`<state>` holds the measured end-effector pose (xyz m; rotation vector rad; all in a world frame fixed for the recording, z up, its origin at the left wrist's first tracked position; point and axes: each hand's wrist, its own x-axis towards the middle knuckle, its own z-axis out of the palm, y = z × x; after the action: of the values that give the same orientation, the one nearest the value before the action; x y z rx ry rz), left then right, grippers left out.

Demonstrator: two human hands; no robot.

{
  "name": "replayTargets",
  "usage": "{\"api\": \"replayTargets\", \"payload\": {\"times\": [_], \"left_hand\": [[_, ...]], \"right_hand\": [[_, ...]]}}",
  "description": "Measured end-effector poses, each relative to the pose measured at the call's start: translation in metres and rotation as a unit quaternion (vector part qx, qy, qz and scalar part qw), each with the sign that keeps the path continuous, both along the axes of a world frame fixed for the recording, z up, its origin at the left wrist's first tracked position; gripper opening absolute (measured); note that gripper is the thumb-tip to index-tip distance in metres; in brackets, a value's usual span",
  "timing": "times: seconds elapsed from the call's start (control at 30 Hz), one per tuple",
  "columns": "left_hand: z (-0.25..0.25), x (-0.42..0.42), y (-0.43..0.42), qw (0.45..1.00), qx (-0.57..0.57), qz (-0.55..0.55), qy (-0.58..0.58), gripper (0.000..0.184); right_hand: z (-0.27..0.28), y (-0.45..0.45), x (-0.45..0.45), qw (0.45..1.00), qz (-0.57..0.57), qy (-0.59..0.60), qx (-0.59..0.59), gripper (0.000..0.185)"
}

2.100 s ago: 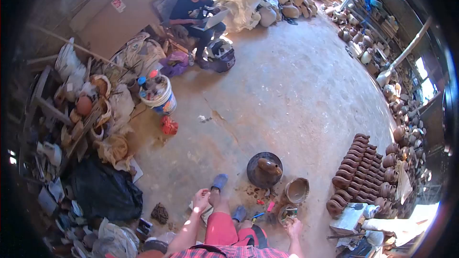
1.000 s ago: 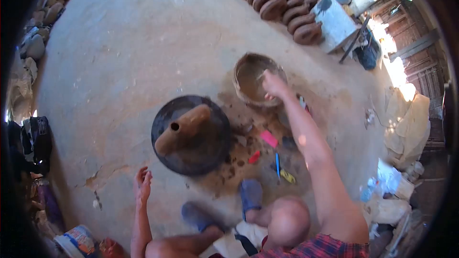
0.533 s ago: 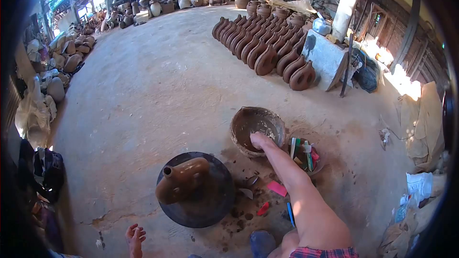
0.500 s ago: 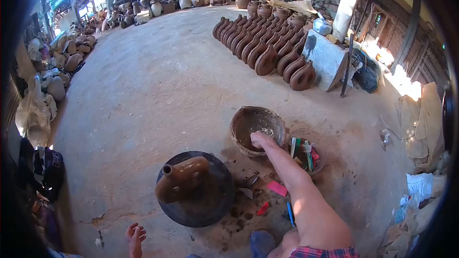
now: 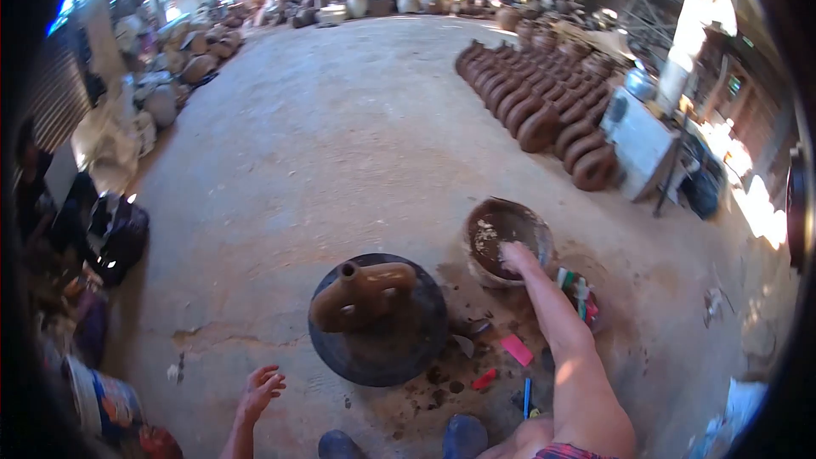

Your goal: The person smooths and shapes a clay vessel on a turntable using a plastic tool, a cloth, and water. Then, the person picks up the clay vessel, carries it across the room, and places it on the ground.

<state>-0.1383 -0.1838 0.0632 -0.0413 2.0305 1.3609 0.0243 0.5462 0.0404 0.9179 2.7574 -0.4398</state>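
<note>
My right hand (image 5: 514,257) reaches into a wide clay-smeared bowl (image 5: 478,268) holding brownish water with pale bits afloat. Its fingers are blurred and partly hidden. My left hand (image 5: 262,388) is raised in the air, fingers apart and holding nothing, left of and nearer to me than a dark round turntable (image 5: 416,353). On that turntable stands a brown clay vessel (image 5: 361,297), ring-like with a short spout on top. My left hand does not touch it.
Beside the bowl sits a container of coloured tools (image 5: 580,296). A pink piece (image 5: 516,349), a red piece (image 5: 484,379) and a blue stick (image 5: 527,397) lie on the floor. Rows of clay vessels (image 5: 544,102) stand back right. A printed bucket (image 5: 110,399) is at left.
The view has swung left, so everything appears farther right. My left hand has risen and its fingers have spread. My right hand stays in the bowl.
</note>
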Motion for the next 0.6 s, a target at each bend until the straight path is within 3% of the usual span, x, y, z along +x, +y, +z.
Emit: {"api": "replayTargets", "payload": {"times": [0.07, 0.1, 0.13, 0.23, 0.3, 0.33, 0.37, 0.4, 0.43, 0.5, 0.53, 0.6], "left_hand": [[0.0, 0.003, -0.005, 1.0, 0.005, 0.001, 0.005, 0.046], [0.004, 0.006, 0.0, 1.0, 0.01, -0.011, -0.001, 0.047], [0.005, 0.007, 0.003, 1.0, 0.016, -0.025, -0.006, 0.047], [0.002, 0.008, 0.0, 0.999, 0.015, -0.037, -0.012, 0.049], [-0.004, 0.007, -0.003, 0.999, 0.012, -0.033, -0.011, 0.048], [-0.006, 0.008, -0.007, 0.999, 0.004, -0.043, -0.013, 0.048], [-0.007, 0.011, -0.013, 0.998, -0.006, -0.057, -0.032, 0.048], [-0.008, 0.011, -0.014, 0.999, -0.011, -0.048, -0.02, 0.048], [-0.01, 0.012, -0.014, 0.999, -0.017, -0.042, -0.009, 0.048], [0.003, 0.022, -0.011, 0.998, -0.025, -0.054, -0.028, 0.048], [0.008, 0.022, -0.008, 0.999, -0.023, -0.038, -0.018, 0.047], [0.007, 0.025, -0.012, 0.999, -0.021, -0.041, -0.027, 0.046]], "right_hand": [[-0.02, 0.012, 0.002, 1.0, -0.02, 0.013, 0.016, 0.014], [-0.029, 0.02, -0.002, 0.998, -0.015, -0.057, 0.039, 0.011], [-0.035, 0.024, -0.003, 0.998, -0.004, -0.054, 0.039, 0.011], [-0.064, 0.054, -0.002, 0.997, 0.037, 0.021, 0.067, 0.013], [-0.094, 0.079, -0.007, 0.999, -0.025, 0.042, -0.004, 0.016], [-0.052, 0.057, -0.011, 0.998, -0.014, -0.03, 0.046, 0.015], [-0.02, 0.043, -0.012, 0.99, 0.071, -0.093, 0.078, 0.015], [-0.004, 0.043, -0.007, 0.996, 0.084, -0.028, -0.03, 0.029], [-0.014, 0.048, -0.003, 0.997, 0.067, 0.034, -0.028, 0.025], [0.034, 0.018, 0.0, 0.949, -0.137, 0.103, -0.266, 0.018], [0.047, 0.021, 0.002, 0.972, -0.088, 0.061, -0.21, 0.019], [0.048, 0.035, 0.007, 0.959, -0.083, 0.063, -0.263, 0.022]]}}
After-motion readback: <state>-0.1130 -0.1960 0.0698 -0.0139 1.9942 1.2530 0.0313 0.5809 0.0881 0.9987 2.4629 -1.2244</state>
